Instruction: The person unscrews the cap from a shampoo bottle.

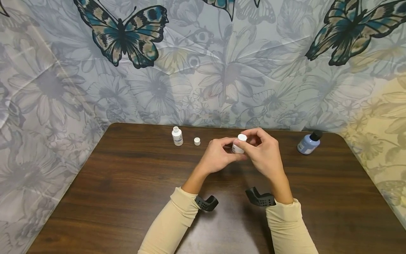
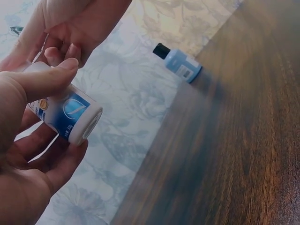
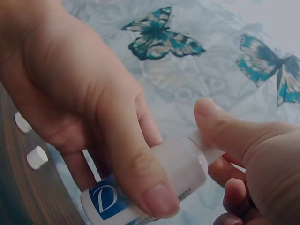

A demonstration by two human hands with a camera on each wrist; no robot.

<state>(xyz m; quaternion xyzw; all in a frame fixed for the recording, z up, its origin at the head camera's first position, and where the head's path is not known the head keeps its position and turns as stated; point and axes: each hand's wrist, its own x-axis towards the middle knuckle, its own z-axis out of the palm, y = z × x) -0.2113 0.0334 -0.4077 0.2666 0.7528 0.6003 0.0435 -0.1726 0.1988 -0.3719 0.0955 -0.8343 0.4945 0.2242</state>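
A small white bottle (image 1: 238, 148) with a blue label (image 2: 73, 111) is held above the table between both hands. My left hand (image 1: 216, 155) grips its body, thumb on one side and fingers on the other. Its white cap (image 1: 242, 137) is pinched between the thumb and fingers of my right hand (image 1: 264, 155). In the right wrist view the bottle (image 3: 180, 161) lies tilted, and the right thumb (image 3: 220, 129) covers most of the cap. Whether the cap is loose I cannot tell.
To the left of the hands, a second white bottle (image 1: 177, 137) stands uncapped on the dark wooden table (image 1: 127, 183), with a loose white cap (image 1: 197, 141) beside it. A lavender-blue bottle (image 1: 307, 144) with a black cap stands at the right. Butterfly-print cloth (image 1: 222, 70) hangs behind.
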